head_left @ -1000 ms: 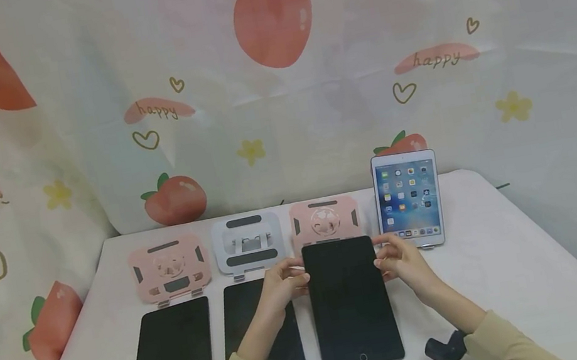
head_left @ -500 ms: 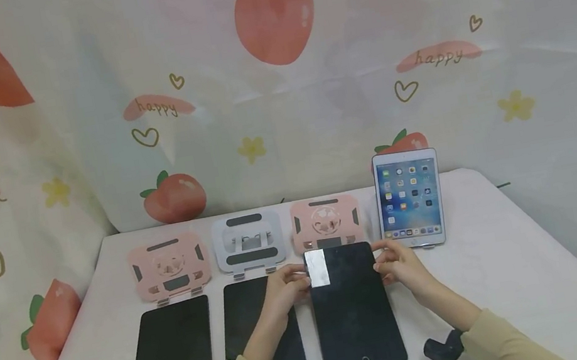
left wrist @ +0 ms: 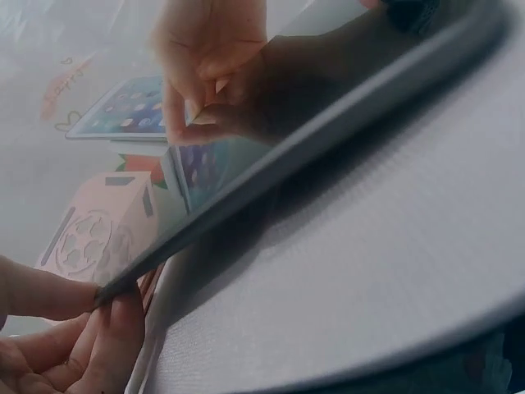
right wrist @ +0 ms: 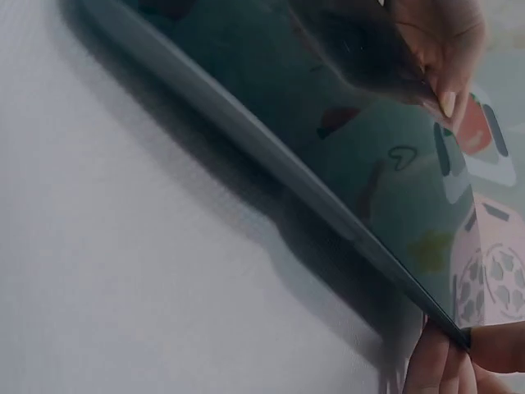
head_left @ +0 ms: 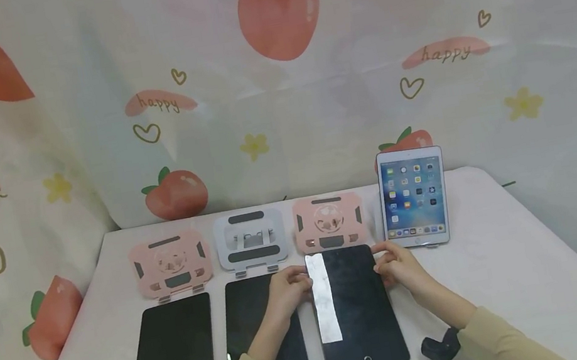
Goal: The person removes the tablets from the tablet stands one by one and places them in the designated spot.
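Observation:
Both hands hold a black tablet (head_left: pixel 360 308) by its far corners, its screen up and home button toward me. My left hand (head_left: pixel 287 295) pinches the left corner; in the left wrist view the thumb of that hand (left wrist: pixel 70 328) lies on top, with fingers underneath. At the right corner my right hand (head_left: pixel 403 269) grips the same way, as that hand (right wrist: pixel 455 361) shows in the right wrist view. A shadow under the tablet (right wrist: pixel 271 164) shows its edge raised from the cloth. A long white reflection crosses the screen's left side. Just beyond stands a pink tablet stand (head_left: pixel 347 205).
Two more black tablets, one at far left (head_left: pixel 172 359) and a second tablet (head_left: pixel 246 308) partly under my left forearm, lie before a pink stand (head_left: pixel 143 255) and a pale blue stand (head_left: pixel 223 242). A white tablet (head_left: pixel 412 191) with a lit screen stands upright at back right.
The held tablet's far edge has come slightly down and toward me, uncovering more of the pink stand. A bright reflection has appeared on its screen and lengthened. Both hands keep their grip.

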Tool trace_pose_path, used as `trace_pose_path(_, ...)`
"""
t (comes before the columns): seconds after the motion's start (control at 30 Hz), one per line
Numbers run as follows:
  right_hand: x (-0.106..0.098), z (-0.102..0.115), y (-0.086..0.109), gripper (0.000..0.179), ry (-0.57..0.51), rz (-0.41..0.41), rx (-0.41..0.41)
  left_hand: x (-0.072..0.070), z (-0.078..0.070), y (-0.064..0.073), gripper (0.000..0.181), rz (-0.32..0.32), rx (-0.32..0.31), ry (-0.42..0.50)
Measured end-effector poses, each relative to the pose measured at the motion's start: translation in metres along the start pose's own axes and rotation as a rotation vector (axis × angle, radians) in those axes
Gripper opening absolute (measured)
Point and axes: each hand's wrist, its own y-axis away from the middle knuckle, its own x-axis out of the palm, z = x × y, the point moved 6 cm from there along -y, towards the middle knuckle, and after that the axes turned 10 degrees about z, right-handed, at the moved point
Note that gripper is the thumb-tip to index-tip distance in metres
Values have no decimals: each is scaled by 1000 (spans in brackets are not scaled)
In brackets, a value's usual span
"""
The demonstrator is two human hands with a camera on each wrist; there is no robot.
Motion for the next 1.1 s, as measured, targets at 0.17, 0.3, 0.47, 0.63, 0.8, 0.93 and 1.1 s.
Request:
trace_pose_path(0.17, -2, -1, -1, 47, 13, 44, 16, 2, -1, -2, 29, -21, 33, -83)
trace_pose_path(0.3, -4, -2, 0, 48, 22, 68, 33, 2, -5, -1, 29, -18, 46, -113)
trace_pose_path(0.47, -4, 0, 0, 51, 27, 88, 43, 2, -7, 1, 28, -18, 31, -110)
trace_pose_path(0.63, -3, 2, 3, 54, 47, 110, 52, 1, -8, 2, 31, -2, -3, -123)
trace_pose_path(0.8, -4, -1, 3, 53, 34, 144, 36, 1, -13, 6, 33, 26, -13, -210)
trace_pose_path(0.93, -5, -2, 4, 50, 19, 185, 11, 3, -16, 8, 36, 53, -3, -267)
trace_pose_path(1.1, -2, -5, 9, 49, 39, 154, 71, 7, -15, 10, 41, 104, -13, -300)
